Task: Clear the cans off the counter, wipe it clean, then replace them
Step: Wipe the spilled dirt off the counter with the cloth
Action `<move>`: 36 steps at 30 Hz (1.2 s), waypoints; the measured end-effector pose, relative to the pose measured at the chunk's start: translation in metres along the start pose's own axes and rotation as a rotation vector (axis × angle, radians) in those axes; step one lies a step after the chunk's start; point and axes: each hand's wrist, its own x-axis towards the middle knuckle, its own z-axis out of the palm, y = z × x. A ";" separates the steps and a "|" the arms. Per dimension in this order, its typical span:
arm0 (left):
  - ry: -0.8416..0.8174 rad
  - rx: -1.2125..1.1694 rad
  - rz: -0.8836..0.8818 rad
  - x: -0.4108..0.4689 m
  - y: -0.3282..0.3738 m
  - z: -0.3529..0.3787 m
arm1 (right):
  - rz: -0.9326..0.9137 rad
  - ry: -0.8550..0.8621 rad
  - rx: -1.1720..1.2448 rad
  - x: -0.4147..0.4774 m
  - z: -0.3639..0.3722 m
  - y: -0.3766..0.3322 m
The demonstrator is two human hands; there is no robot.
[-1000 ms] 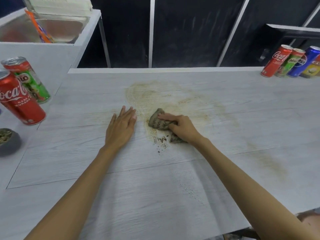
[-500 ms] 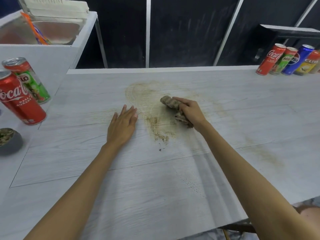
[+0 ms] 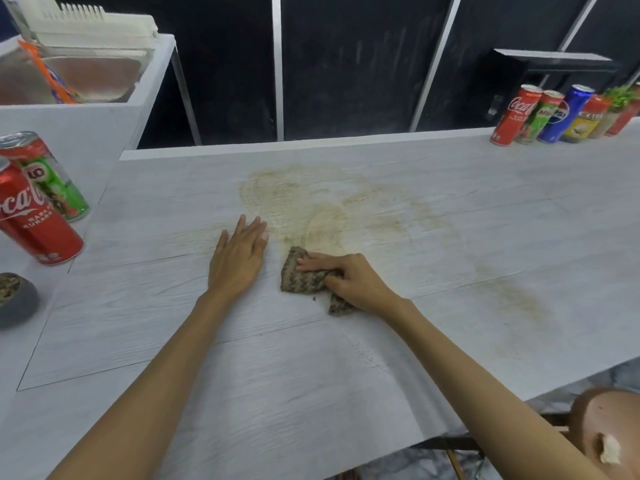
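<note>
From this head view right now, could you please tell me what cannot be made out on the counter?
All in the head view:
- Cloth: its middle is hidden under the right hand.
- Near Coca-Cola can: its left side is cut off by the left edge.
- Grey bowl: cut off by the left edge; contents unclear.
- Farthest red can: partly hidden behind the plant and cut by the right edge; label unreadable.

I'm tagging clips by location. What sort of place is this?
Likely a kitchen or pantry, possibly staged: a long white wood-grain counter, a steel sink with a drying rack at the left, drink cans lined up far right, and the right hand gripping a cloth.
</note>
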 end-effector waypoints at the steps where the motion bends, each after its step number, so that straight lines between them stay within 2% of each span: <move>1: 0.010 -0.003 0.003 0.000 0.001 -0.001 | 0.032 0.007 0.067 -0.003 -0.002 -0.001; 3: 0.015 -0.010 -0.006 -0.003 0.002 -0.004 | 0.101 0.068 0.206 -0.003 -0.012 -0.001; 5: -0.016 -0.033 -0.038 -0.011 0.000 -0.007 | 0.155 0.229 0.269 0.003 -0.028 0.005; 7: -0.062 -0.023 -0.060 -0.026 -0.004 -0.007 | 0.228 0.370 0.176 0.008 -0.042 0.017; 8: -0.078 0.010 -0.049 -0.035 -0.007 -0.006 | 0.260 0.387 0.082 0.008 -0.045 0.023; 10: -0.080 0.058 -0.004 -0.050 -0.011 -0.004 | 0.319 0.339 -0.146 0.005 -0.037 0.029; 12: -0.055 0.070 0.025 -0.055 -0.011 -0.003 | 0.312 0.311 -0.234 0.002 -0.020 0.024; 21: -0.010 0.062 0.077 -0.058 -0.007 -0.004 | 0.132 0.181 -0.145 -0.030 0.029 -0.025; 24: 0.009 -0.008 0.065 -0.058 -0.006 -0.006 | 0.118 0.109 0.011 -0.045 0.033 -0.032; 27: 0.010 -0.036 0.068 -0.059 -0.006 -0.008 | 0.153 0.045 0.364 -0.056 0.025 -0.033; 30: 0.010 -0.046 0.083 -0.060 -0.005 -0.010 | 0.250 0.238 0.748 -0.053 -0.002 -0.021; 32: 0.014 -0.054 0.083 -0.060 -0.005 -0.011 | 0.265 0.416 0.894 -0.046 -0.025 -0.007; 34: 0.013 -0.046 0.079 -0.059 -0.004 -0.011 | 0.355 0.565 0.762 -0.038 -0.044 0.010; 36: 0.007 -0.034 0.074 -0.059 -0.004 -0.010 | 0.494 0.612 0.364 -0.031 -0.048 0.026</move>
